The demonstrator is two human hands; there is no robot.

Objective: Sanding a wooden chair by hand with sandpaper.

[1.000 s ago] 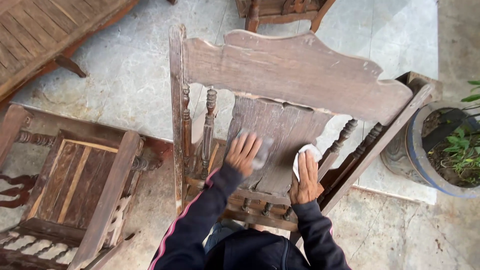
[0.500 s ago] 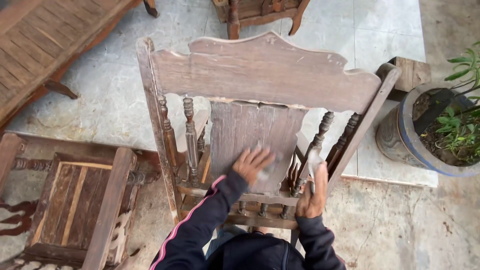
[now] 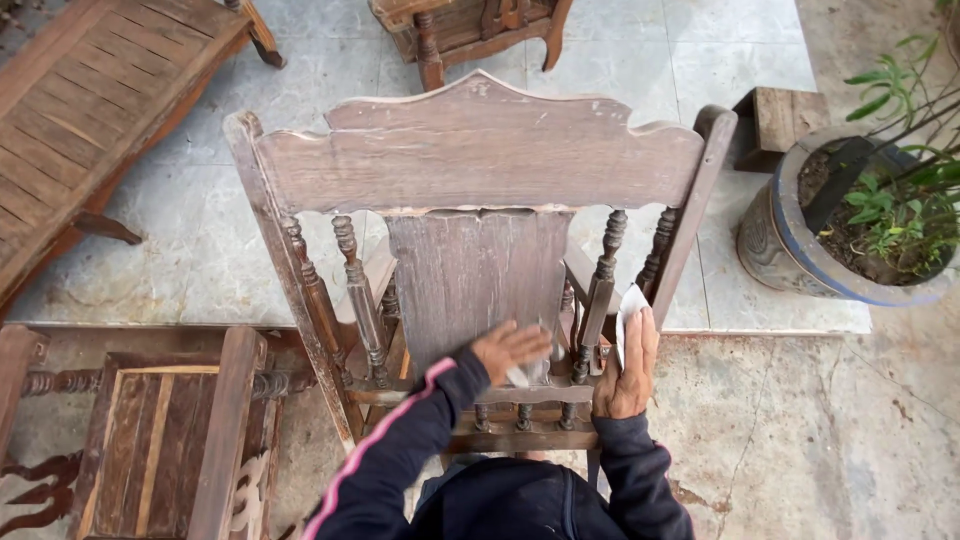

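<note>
Since the earlier frames the left hand [image 3: 508,349] has slid down the central back slat [image 3: 478,285] to its lower end, while the right hand [image 3: 628,368] has stayed at the right spindles. One weathered wooden chair [image 3: 470,165] stands upright on the tiled floor [image 3: 640,70], its back facing the camera; the slat's long axis runs vertically, the scalloped top rail across. Left hand lies fingers curled over a small pale sheet [image 3: 528,372], pressing it to the slat's base. Right hand is closed around a folded white paper [image 3: 631,305], resting against the lower rail just beside a turned spindle [image 3: 604,280]. Four turned spindles show, two each side of the slat. Surroundings: one slatted bench [image 3: 90,110] upper left, a second chair [image 3: 150,440] lower left, a third chair [image 3: 470,25] at top, one potted plant [image 3: 850,230] right, one wooden block [image 3: 785,120] beside it.
</note>
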